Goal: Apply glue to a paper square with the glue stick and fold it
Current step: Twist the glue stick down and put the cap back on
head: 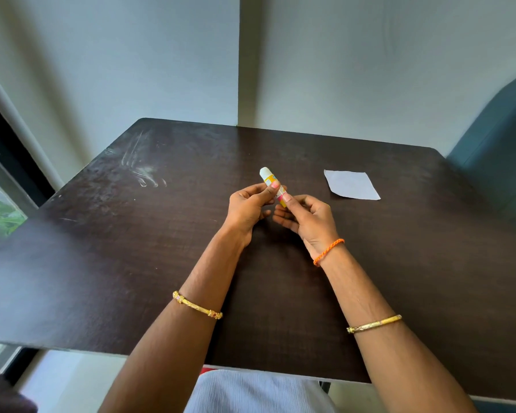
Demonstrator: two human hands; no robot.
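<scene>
Above the middle of the dark wooden table (131,263), both hands hold a small glue stick (269,179) with a yellow label and a white cap pointing away from me. My left hand (249,208) grips its upper body with thumb and fingers. My right hand (306,219) pinches its lower end, which is partly hidden by the fingers. The stick is tilted and lifted off the table. A white paper square (352,185) lies flat on the table to the right of the hands, apart from them, turned like a diamond.
A pale wall stands right behind the table's far edge. A teal chair (501,150) sits at the right side. A window frame and green leaves (0,222) are at the left. My lap in pale cloth (251,391) is below the near edge.
</scene>
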